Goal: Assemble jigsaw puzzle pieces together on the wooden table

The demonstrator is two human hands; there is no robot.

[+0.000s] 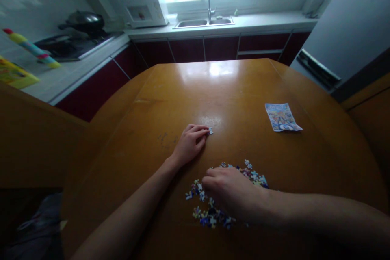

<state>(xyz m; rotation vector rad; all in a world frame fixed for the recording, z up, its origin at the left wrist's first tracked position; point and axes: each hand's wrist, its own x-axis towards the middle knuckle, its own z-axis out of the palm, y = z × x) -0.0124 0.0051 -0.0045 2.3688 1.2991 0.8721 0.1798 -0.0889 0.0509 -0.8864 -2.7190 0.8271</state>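
My left hand (191,143) rests on the wooden table, its fingers closed at the edge of a small pale-blue jigsaw puzzle piece (211,131). Whether this is one piece or two joined is too small to tell. Nearer to me, my right hand (227,187) is over a loose pile of jigsaw puzzle pieces (212,213), blue, white, yellow and purple. Its fingers are curled downward, and their tips are hidden behind the hand, so what they hold cannot be seen. A single piece (248,164) lies at the pile's far edge.
A creased picture sheet (282,118) lies on the table (183,93) to the right. Beyond the table are a counter with a sink (192,23), a microwave (143,11), and a stove (88,46) with a pan. A fridge (350,20) stands at the right.
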